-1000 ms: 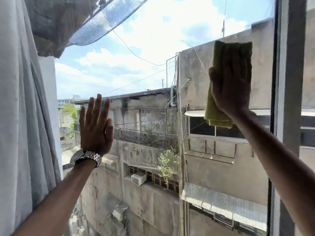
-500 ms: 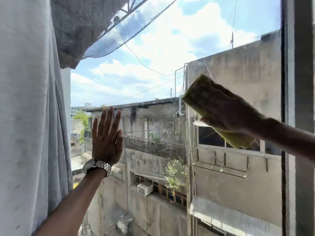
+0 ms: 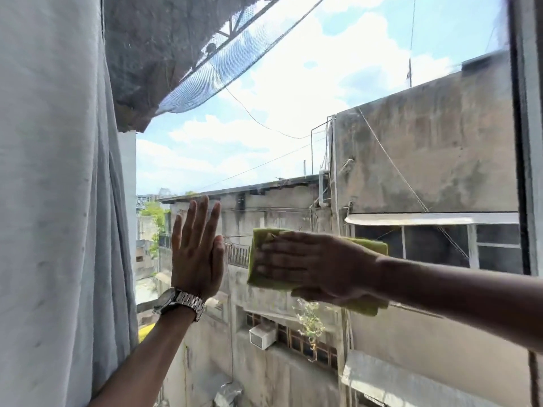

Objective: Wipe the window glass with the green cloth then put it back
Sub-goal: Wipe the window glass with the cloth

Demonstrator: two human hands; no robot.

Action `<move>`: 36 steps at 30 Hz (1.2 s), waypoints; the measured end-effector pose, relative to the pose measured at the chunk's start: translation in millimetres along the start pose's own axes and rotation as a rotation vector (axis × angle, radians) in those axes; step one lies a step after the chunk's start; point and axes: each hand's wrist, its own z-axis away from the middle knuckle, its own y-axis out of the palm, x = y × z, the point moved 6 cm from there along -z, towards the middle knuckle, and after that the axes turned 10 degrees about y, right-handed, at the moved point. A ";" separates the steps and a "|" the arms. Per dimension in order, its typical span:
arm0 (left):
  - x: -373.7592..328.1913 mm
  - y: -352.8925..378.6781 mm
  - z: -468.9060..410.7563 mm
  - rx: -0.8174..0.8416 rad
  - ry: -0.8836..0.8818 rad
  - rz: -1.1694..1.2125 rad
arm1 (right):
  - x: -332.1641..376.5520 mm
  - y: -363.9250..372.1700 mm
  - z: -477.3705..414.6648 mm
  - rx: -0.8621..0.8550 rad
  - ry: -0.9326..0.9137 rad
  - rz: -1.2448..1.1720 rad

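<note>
The window glass [image 3: 293, 118] fills the middle of the view. My right hand [image 3: 311, 262] lies flat on the folded green cloth [image 3: 258, 277] and presses it against the pane, fingers pointing left. The cloth's edges show left of my fingers and behind my wrist. My left hand [image 3: 197, 254], with a metal watch on the wrist, rests flat on the glass just left of the cloth, fingers up and held together, holding nothing.
A grey curtain [image 3: 53, 201] hangs along the left side, close to my left arm. The dark window frame [image 3: 526, 142] runs down the right edge. Concrete buildings and sky show through the glass.
My right hand has swept the cloth down and to the left across the glass, from high on the right to beside my left hand. The left hand stays flat on the pane.
</note>
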 end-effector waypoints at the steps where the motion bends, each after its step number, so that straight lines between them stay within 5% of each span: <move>1: 0.6 -0.4 -0.2 -0.004 -0.004 0.006 | -32.5 -7.2 -4.1 -0.019 0.068 0.025; 6: -1.3 -1.9 0.3 -0.007 -0.026 0.013 | -202.7 -61.4 -5.3 -0.226 0.826 0.020; 9: -1.7 -2.8 -0.3 -0.010 -0.022 0.017 | -187.3 -58.8 -21.4 -0.309 1.169 -0.145; 10: -1.2 -2.7 0.0 -0.005 -0.026 0.021 | -153.8 -50.6 -35.0 -0.300 1.102 -0.148; 13: -2.1 -3.9 -0.5 -0.002 -0.035 0.028 | -23.2 -15.1 -51.4 -0.115 0.460 -0.095; 16: -1.9 -5.5 -0.9 -0.001 -0.029 0.031 | -9.9 -8.4 -23.9 0.009 0.108 -0.037; 18: -3.0 -5.0 1.0 -0.013 -0.027 0.033 | -52.2 -16.3 -23.6 -0.026 0.158 -0.006; 23: -1.6 -2.7 1.3 -0.025 -0.020 0.035 | -172.3 -47.3 -33.0 -0.181 0.800 -0.010; 27: 0.5 -1.8 1.4 -0.022 -0.007 0.029 | -124.8 -41.2 -37.1 -0.360 1.256 -0.118; 33: -1.9 -5.9 1.8 -0.009 -0.005 0.022 | 33.1 -1.7 -23.8 -0.097 0.447 -0.165; 36: -4.5 -7.1 0.3 -0.012 -0.008 0.032 | -8.4 -5.3 19.3 -0.119 0.407 -0.073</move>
